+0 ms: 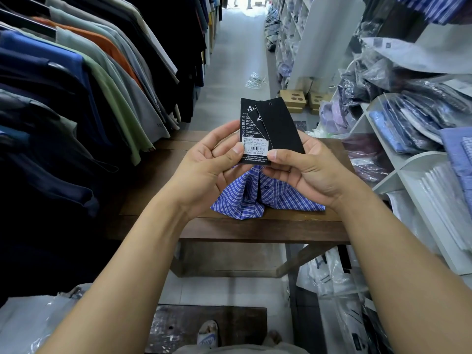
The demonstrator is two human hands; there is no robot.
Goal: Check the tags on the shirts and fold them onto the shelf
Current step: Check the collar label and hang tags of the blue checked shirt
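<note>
The rear tag (252, 134) shows white script starting "Bu", a column of care symbols, a barcode and a white sticker with what appears to read "Giá: 495.000 đ" and a code like "BCV98"; its finer print is illegible. The slipper (208, 334) carries a blue mark, possibly "Nike".

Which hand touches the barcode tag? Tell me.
Touching, both: head view shows the left hand's thumb pressed on the barcode tag, right hand pinching its lower edge.

Soft, even light fills the aisle, blown out white at the far doorway (242, 1), while the dark hanging garments (51, 111) sink into shadow and edges bow with wide-angle distortion.
</note>
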